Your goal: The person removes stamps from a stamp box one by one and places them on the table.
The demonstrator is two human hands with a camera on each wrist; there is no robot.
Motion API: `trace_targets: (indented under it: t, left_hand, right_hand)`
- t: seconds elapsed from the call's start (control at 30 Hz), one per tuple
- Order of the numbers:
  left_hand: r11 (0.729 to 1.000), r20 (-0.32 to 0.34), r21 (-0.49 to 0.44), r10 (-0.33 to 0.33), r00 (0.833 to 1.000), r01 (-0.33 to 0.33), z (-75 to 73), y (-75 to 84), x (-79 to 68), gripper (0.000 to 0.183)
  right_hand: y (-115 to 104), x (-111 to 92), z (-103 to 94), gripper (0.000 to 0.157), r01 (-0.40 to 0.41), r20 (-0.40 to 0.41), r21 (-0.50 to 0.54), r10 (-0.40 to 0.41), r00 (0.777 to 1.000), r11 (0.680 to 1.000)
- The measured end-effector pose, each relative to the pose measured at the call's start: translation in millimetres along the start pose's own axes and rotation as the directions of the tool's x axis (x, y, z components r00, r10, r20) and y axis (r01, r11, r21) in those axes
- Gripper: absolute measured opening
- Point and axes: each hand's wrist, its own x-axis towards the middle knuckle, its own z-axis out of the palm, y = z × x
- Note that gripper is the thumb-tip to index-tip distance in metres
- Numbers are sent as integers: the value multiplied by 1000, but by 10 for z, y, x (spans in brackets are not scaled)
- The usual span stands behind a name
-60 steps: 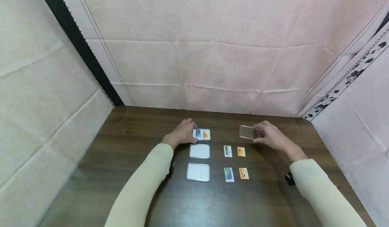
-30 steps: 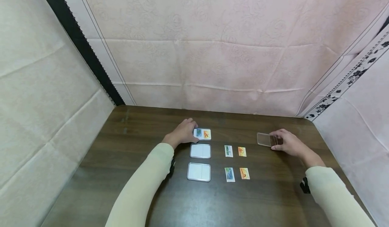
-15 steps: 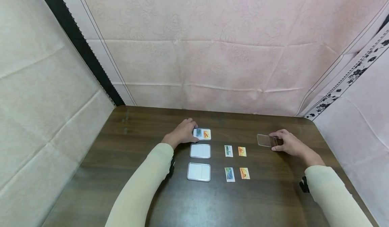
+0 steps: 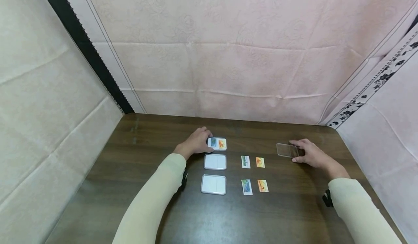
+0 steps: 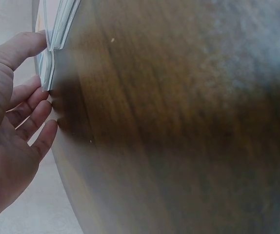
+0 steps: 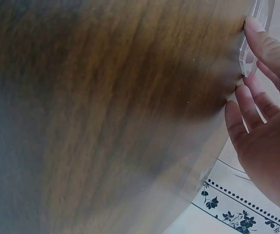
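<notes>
At the table's far middle, my left hand (image 4: 196,142) grips the left end of a small flat case (image 4: 223,149). Inside this case lie two stamp-like pictures, one blue-green (image 4: 213,143) and one orange (image 4: 221,144). In the left wrist view, the thumb and fingers (image 5: 29,45) are at the edges of the case. Far to the right, my right hand (image 4: 310,153) holds a clear plastic lid (image 4: 285,150) by its right end, low at the tabletop. The right wrist view shows the thumb (image 6: 264,41) on one side of the lid (image 6: 248,61) and the fingers on the other.
Two more white-bottomed cases (image 4: 215,162) (image 4: 213,184) lie in a column nearer me. Right of them are two blue-green stamp-like pictures (image 4: 245,162) (image 4: 246,187) and two orange ones (image 4: 259,162) (image 4: 262,186). Cloth walls (image 4: 222,66) border the wooden table (image 4: 156,127).
Compared with two seconds ago, my right hand has carried the clear lid rightward and down to the tabletop. It has barely moved since. My left hand stays on the far case.
</notes>
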Motion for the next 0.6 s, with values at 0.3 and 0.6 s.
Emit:
trace_targets:
  t: [0.3,0.6]
  left_hand:
    - [1000,6,-2,-8,1000,8,-6,10,10,59]
    - [1000,3,-8,-10,1000,10,5,-4,9,60]
  right_hand:
    - [-29,-9,5,76,8,-33,-7,-8,999,1000]
    - [-288,1,-77,76,11,-99,22,-9,995,1000]
